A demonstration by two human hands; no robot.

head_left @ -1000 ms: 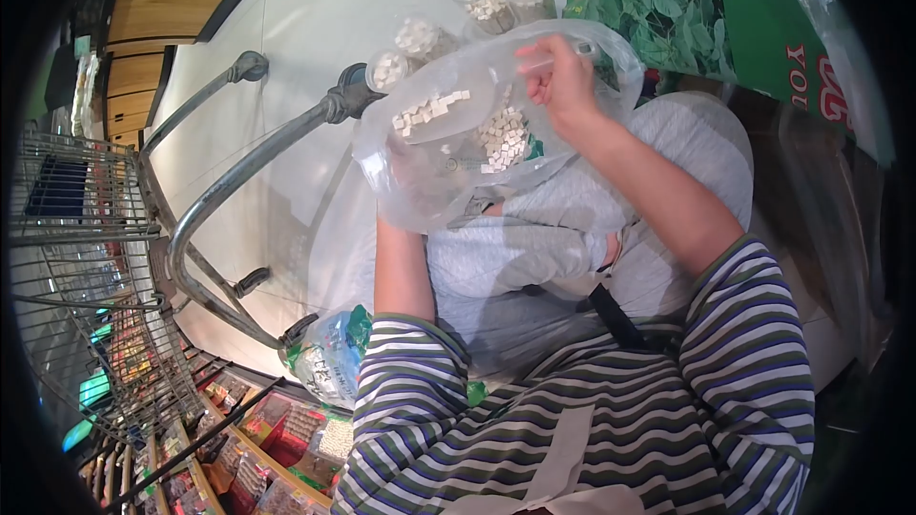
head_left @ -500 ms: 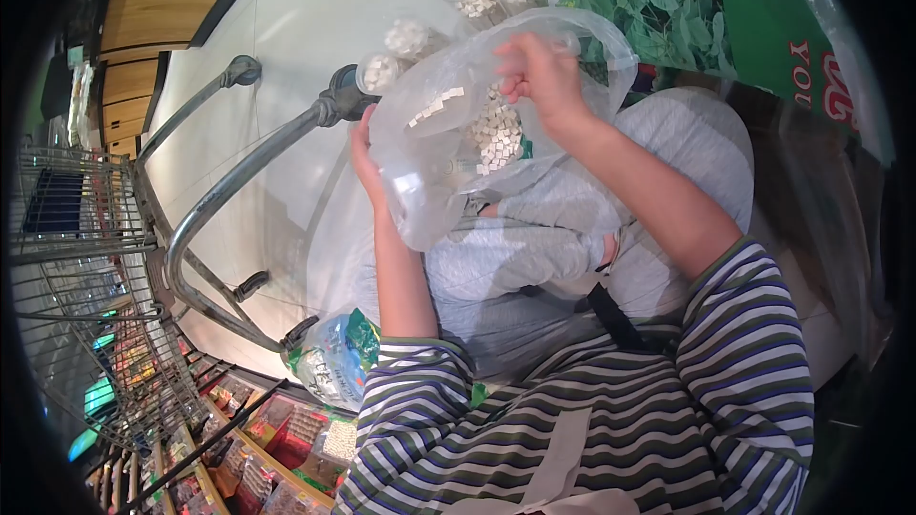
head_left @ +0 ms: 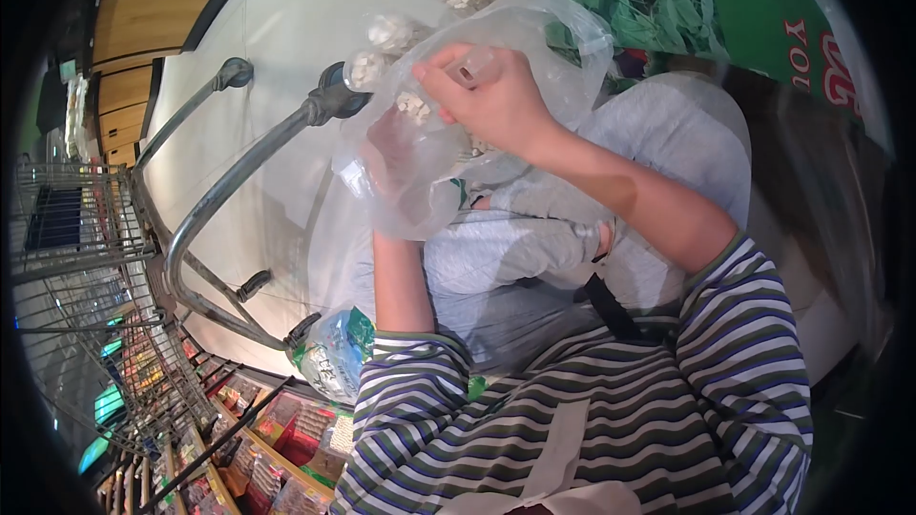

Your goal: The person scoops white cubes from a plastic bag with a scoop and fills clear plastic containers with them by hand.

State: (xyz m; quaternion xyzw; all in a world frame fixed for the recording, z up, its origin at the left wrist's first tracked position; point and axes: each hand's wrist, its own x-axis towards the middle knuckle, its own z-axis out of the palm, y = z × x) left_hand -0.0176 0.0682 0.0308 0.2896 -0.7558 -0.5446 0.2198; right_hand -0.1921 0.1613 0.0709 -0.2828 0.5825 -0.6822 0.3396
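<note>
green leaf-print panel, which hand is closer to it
Right: the right hand is below and left of the green leaf-print panel in the picture; the left hand, seen through the clear bag, is farther left and lower.

Bag [head_left: 425,198], one: thin, translucent plastic, creased and loosely spread, slanting across the upper middle of the frame.
Cubes [head_left: 412,107], several: small, off-white, clustered at the bag's centre; more lie just lower right, partly hidden.
</note>
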